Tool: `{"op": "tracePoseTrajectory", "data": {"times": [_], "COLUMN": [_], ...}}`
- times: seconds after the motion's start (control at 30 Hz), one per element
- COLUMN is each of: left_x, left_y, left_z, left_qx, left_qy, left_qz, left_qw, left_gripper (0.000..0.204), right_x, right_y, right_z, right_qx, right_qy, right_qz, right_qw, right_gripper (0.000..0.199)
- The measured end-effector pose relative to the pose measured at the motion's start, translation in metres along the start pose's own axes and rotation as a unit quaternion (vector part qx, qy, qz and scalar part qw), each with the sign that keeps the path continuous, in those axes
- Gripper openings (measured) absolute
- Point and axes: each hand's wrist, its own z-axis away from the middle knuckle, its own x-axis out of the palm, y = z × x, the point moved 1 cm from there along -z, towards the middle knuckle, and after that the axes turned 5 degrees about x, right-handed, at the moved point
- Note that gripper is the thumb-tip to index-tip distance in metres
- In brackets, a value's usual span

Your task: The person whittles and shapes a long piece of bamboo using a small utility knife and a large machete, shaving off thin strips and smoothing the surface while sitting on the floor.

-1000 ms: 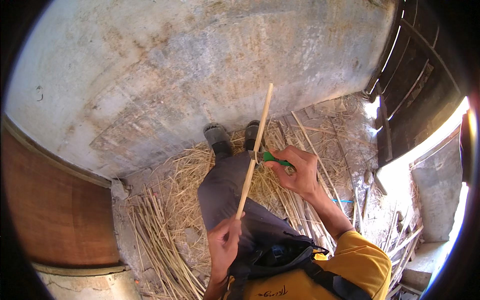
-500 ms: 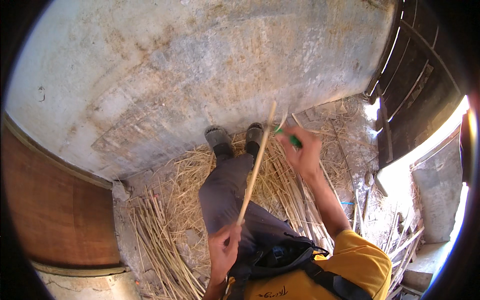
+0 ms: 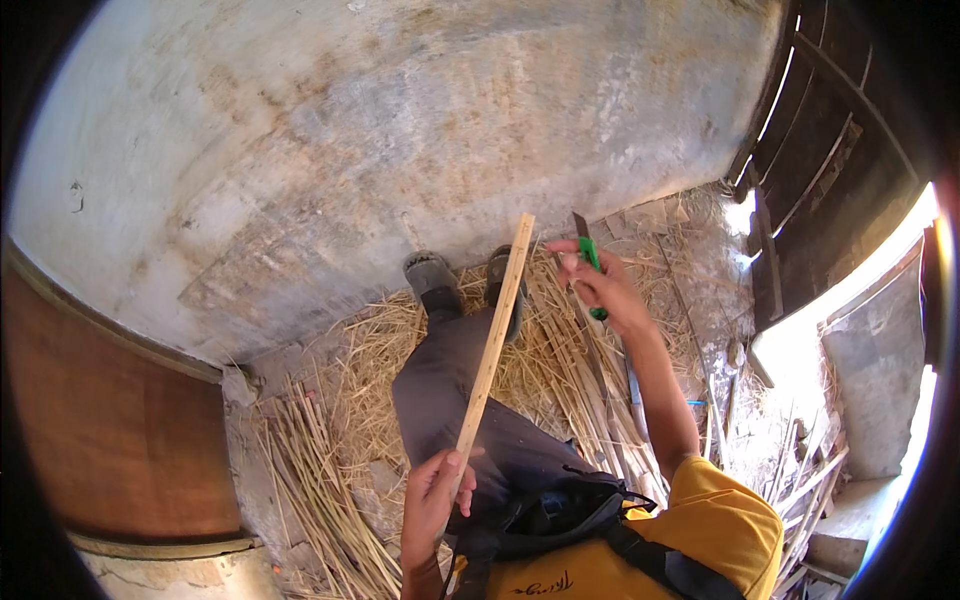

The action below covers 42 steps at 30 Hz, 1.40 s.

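Note:
My left hand (image 3: 432, 500) is closed around the lower end of a pale, flat bamboo strip (image 3: 492, 345). The strip slants up and away, its far end above my shoes. To the right of that end, my right hand (image 3: 605, 285) grips a green-handled utility knife (image 3: 589, 256). Its dark blade points up toward the wall, and the forefinger sticks out toward the strip. A small gap separates knife and strip. A flat, pale face of the strip shows, with faint marks across it.
Shavings (image 3: 375, 370) cover the floor around my shoes (image 3: 433, 280). Bundles of long, thin strips (image 3: 320, 490) lie on the left, with more pieces (image 3: 585, 390) on the right. A stained wall (image 3: 430, 130) rises ahead, a brown panel (image 3: 120, 400) stands left, dark boards (image 3: 830, 150) right.
The bamboo strip has turned so a flat face shows, and its far end has shifted slightly left. My right hand has changed its hold on the knife, whose blade now points up, clear of the strip.

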Motion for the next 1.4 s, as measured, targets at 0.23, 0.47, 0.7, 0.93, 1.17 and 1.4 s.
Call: {"op": "tracePoseTrajectory", "data": {"times": [0.23,0.47,0.7,0.93,1.17,1.4], "left_x": [0.004,0.004,0.007,0.016,0.016,0.025], "left_y": [0.004,0.001,0.001,0.014,0.012,0.021], "left_z": [-0.01,-0.01,-0.014,-0.017,-0.023,-0.027], "left_qx": [0.005,0.028,0.07,0.123,0.143,0.121], "left_qy": [-0.051,-0.059,-0.043,0.011,0.008,0.016], "left_qz": [-0.01,-0.036,-0.095,-0.216,-0.224,-0.171], "left_qw": [0.999,0.997,0.992,0.968,0.964,0.978], "left_gripper": [0.041,0.035,0.03,0.029,0.035,0.037], "right_x": [0.029,0.036,0.035,0.039,0.031,0.046], "right_y": [0.008,0.003,0.0,-0.011,-0.011,0.013], "right_z": [0.018,0.022,0.025,0.036,0.046,0.083], "right_qx": [-0.011,-0.021,-0.03,-0.03,-0.06,-0.245], "right_qy": [-0.072,-0.014,-0.005,0.003,0.011,0.005], "right_qz": [-0.125,-0.197,-0.17,-0.158,-0.133,0.156], "right_qw": [0.989,0.98,0.985,0.987,0.989,0.957], "right_gripper": [0.039,0.026,0.019,0.026,0.032,0.036]}}
